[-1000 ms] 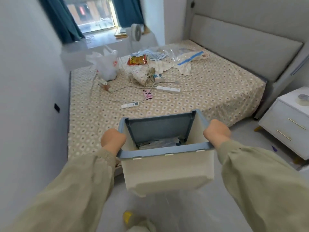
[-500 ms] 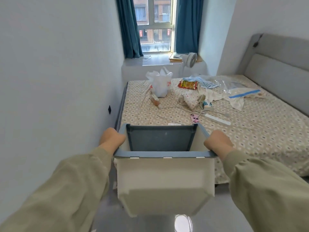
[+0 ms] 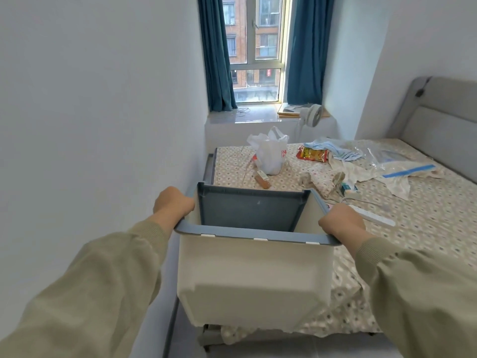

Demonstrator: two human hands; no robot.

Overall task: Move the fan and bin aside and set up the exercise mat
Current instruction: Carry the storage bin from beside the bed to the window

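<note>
A cream bin [image 3: 255, 277] with a blue-grey rim and a dark inner flap hangs in the air in front of me, over the near left corner of the bed. My left hand [image 3: 172, 205] grips its left rim and my right hand [image 3: 340, 223] grips its right rim. A small white fan [image 3: 312, 115] stands on the window sill at the far end of the room. No exercise mat is in view.
The bed [image 3: 426, 223] with a patterned sheet fills the right side, strewn with a white plastic bag [image 3: 271, 153], a snack packet, clothes, cables and a power strip. A white wall [image 3: 90, 125] runs close on the left. The window sill [image 3: 247, 117] lies beyond the bed.
My view has swung left and up toward the window. The bin, still held by both hands, has come up higher and closer to the bed's left corner.
</note>
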